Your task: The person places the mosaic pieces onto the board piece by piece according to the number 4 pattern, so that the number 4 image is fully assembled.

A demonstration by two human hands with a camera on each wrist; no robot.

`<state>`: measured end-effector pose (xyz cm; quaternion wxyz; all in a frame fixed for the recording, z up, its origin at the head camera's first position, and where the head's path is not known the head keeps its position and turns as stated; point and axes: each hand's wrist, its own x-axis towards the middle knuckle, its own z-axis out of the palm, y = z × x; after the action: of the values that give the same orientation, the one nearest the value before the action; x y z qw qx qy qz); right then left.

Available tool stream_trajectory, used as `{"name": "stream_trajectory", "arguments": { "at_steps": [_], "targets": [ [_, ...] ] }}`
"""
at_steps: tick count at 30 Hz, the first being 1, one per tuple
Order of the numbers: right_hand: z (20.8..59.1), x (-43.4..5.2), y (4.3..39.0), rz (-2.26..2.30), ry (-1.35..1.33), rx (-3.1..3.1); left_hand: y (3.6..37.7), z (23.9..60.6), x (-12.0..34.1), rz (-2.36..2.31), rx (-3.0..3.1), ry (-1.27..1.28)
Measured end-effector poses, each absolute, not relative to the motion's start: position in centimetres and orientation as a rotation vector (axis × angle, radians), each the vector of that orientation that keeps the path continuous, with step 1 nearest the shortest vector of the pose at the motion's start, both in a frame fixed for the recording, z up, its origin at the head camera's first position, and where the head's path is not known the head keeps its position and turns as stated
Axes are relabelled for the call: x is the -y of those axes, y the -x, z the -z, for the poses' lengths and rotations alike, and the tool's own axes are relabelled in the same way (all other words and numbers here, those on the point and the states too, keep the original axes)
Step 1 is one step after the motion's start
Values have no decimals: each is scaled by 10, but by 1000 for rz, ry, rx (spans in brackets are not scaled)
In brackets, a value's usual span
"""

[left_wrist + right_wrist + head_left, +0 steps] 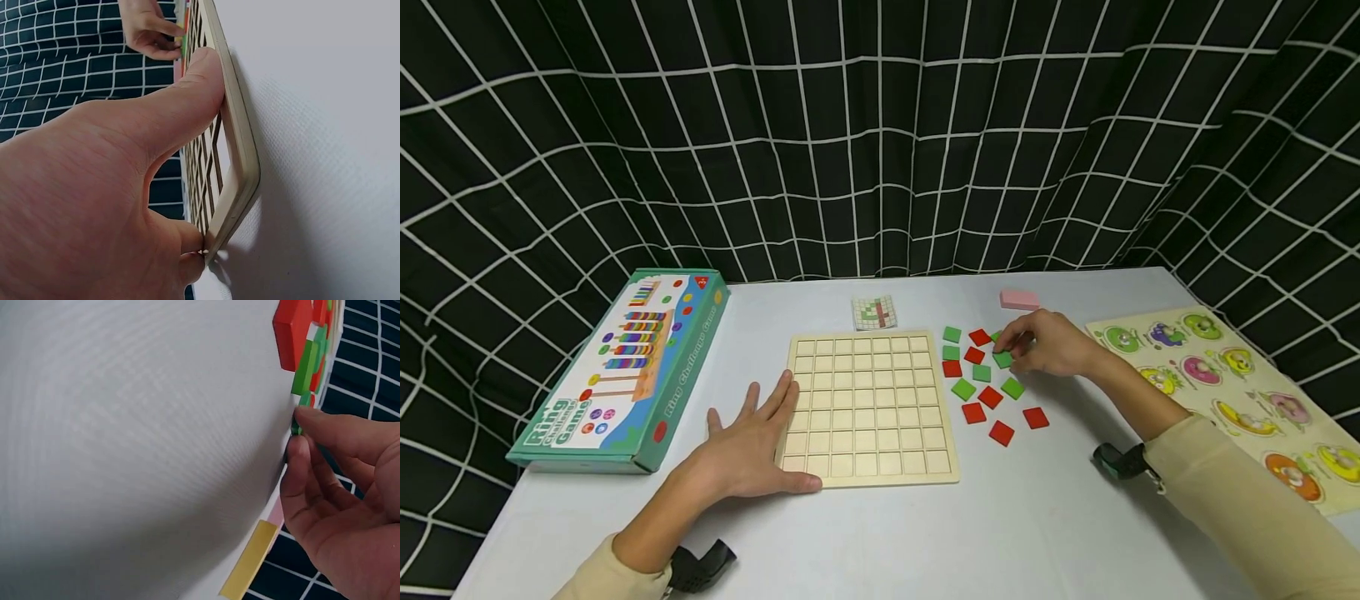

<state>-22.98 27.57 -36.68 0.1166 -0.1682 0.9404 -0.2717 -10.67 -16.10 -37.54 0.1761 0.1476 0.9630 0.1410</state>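
green tile (pixel 1003 360) pinched under right hand (pixel 1048 343) fingers (pixel 300 453), beside wooden grid board (pixel 871 404).

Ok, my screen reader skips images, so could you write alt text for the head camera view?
A person's right hand pinches a green tile among loose red and green tiles on a white table, while the left hand lies flat on the edge of an empty wooden grid board. A game box lies at left, a fruit puzzle at right.

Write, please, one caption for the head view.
Left hand steadies the wooden grid board; right hand pinches a green tile.
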Motion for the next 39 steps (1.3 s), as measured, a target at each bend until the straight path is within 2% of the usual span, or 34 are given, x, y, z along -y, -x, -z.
{"name": "stream_trajectory", "arguments": {
  "at_steps": [24,39],
  "targets": [
    [360,-265,228,809,442,-2774,106,376,161,-373,-2724,-404],
    [347,-227,229,1036,309,-2673,108,376,160,-370,-2720,-397]
  ]
}}
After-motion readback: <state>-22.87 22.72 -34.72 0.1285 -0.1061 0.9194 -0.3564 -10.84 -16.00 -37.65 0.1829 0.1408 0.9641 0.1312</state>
